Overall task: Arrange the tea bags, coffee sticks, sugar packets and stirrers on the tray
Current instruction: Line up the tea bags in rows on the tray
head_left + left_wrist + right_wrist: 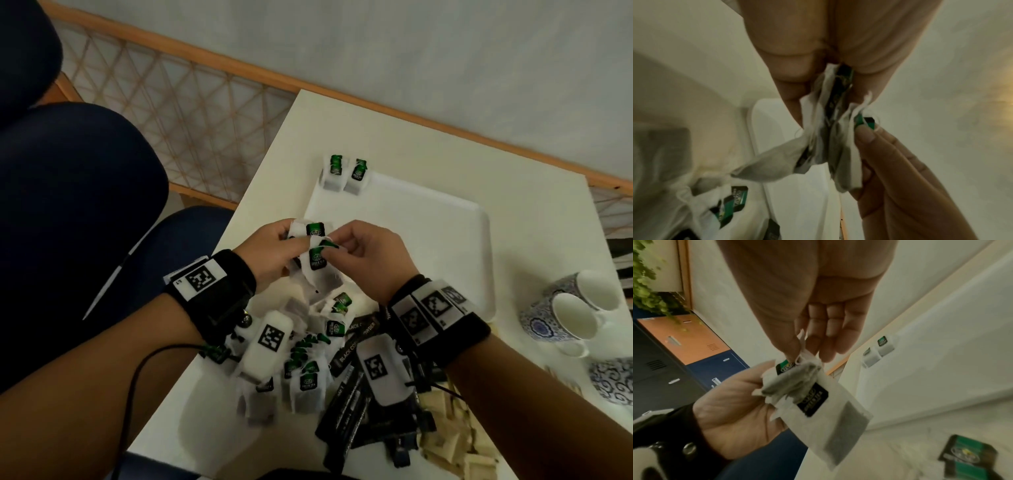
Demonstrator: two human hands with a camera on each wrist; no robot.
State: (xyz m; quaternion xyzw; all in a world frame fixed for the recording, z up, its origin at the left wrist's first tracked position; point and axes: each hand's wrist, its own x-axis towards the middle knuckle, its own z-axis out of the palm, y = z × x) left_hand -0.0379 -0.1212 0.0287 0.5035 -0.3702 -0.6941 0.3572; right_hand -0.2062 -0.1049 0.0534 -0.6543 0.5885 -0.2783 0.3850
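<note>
Table (274,144), cream-topped and set against a rail with lattice panelling, carried every item in the scene. A white tray (428,219) lay flat on its far half, and two tea bags (344,174) with green tags stood side by side at the tray's far left corner, touching each other. A loose pile of tea bags (308,373) occupied the near part of the table below the wrists, with black coffee sticks (346,407) beside it to the right and pale sugar packets (452,442) further right at the near edge. Two patterned cups (575,308) rested on the table to the right of the tray, well apart from the pile. A dark blue chair (68,192) stood to the left of the table. The left hand (270,250) was raised above the tray's near left edge, its fingers curled and its thumb pressed down on a small bunch of tea bags (813,395), one of which hung down below the others. The right hand (370,253) met it from the right: its thumb and forefinger pinched the top of one bag in that bunch at a green tag (864,122), while the remaining fingers (834,334) lay loosely extended and held nothing. Both wrists wore black bands with printed markers.
</note>
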